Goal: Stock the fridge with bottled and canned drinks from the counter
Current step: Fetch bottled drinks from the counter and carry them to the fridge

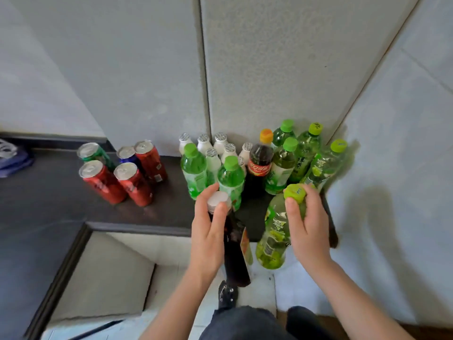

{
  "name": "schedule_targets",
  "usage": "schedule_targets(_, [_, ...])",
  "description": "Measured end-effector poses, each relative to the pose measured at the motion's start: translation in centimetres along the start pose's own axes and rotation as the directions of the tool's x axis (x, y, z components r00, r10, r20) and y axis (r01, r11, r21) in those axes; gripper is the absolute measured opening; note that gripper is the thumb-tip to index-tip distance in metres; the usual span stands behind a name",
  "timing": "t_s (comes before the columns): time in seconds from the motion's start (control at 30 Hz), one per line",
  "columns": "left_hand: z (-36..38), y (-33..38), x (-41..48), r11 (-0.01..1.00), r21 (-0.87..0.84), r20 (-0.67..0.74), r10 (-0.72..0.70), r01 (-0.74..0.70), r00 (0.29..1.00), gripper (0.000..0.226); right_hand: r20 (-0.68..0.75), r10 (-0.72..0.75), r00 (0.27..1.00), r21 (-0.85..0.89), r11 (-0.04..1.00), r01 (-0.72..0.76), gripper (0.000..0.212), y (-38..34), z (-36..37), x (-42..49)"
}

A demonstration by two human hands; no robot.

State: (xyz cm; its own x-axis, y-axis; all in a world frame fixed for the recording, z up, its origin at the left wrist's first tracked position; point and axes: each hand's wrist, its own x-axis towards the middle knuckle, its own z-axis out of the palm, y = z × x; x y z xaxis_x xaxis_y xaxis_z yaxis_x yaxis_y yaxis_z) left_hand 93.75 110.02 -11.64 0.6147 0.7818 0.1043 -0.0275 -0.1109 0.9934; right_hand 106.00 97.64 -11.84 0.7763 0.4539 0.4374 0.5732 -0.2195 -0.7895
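My left hand (pixel 208 231) grips a dark drink bottle with a white cap (pixel 235 253) by its neck, lifted off the counter edge. My right hand (pixel 306 224) holds a green tea bottle with a lime cap (pixel 273 241) near its top, also lifted. On the dark counter (pixel 61 192) behind them stand several green bottles (pixel 195 168), a cola bottle (pixel 259 163), several small white milk bottles (pixel 220 143) and several cans (pixel 117 173), mostly red. No fridge is in view.
Grey wall panels (pixel 269 69) rise right behind the drinks, and a wall closes in on the right. A lower grey ledge (pixel 103 273) lies below the counter's front edge. A plastic bag (pixel 12 155) sits at far left.
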Motion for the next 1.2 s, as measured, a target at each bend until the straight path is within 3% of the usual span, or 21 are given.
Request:
schedule_targets(0.17, [-5.1, -1.4, -8.8, 0.994, 0.064, -0.243, -0.072, 0.09, 0.967, 0.027, 0.242, -0.091, 0.966, 0.142, 0.988, 0.057, 0.023, -2.0, 2.7, -4.6])
schedule_targets(0.33, [-10.4, -3.2, -19.7, 0.961, 0.092, -0.521, -0.177, 0.26, 0.835, 0.024, 0.489, -0.162, 0.857, 0.274, 0.961, 0.026, 0.018, -4.4, 6.3, -11.8])
schedule_targets(0.47, [-14.1, -3.1, -28.4, 0.929, 0.08, -0.713, -0.2, 0.361, 0.672, 0.023, 0.653, -0.249, 0.715, 0.351, 0.936, 0.006, 0.02, -7.9, 8.6, -17.7])
schedule_targets(0.63, [-18.2, -2.5, -38.3, 0.913, -0.021, -0.912, -0.184, 0.407, 0.367, 0.021, 0.779, -0.375, 0.503, 0.437, 0.9, -0.007, 0.032, -13.6, 10.7, -24.7])
schedule_targets(0.8, [-22.0, -2.2, -48.1, 0.923, -0.097, -0.985, -0.141, 0.371, 0.095, 0.02, 0.826, -0.473, 0.305, 0.503, 0.864, -0.023, 0.032, -20.0, 12.0, -33.0])
schedule_targets(0.93, [-25.4, -1.9, -56.9, 0.933, -0.142, -0.99, -0.126, 0.332, -0.071, 0.019, 0.836, -0.534, 0.128, 0.54, 0.842, -0.015, 0.038, -25.3, 13.1, -41.2])
schedule_targets(1.2, [-32.7, 0.9, -76.9, 0.927, -0.151, -0.946, -0.035, 0.342, -0.322, 0.022, 0.796, -0.605, -0.017, 0.599, 0.792, -0.117, 0.023, -36.2, 13.7, -61.5])
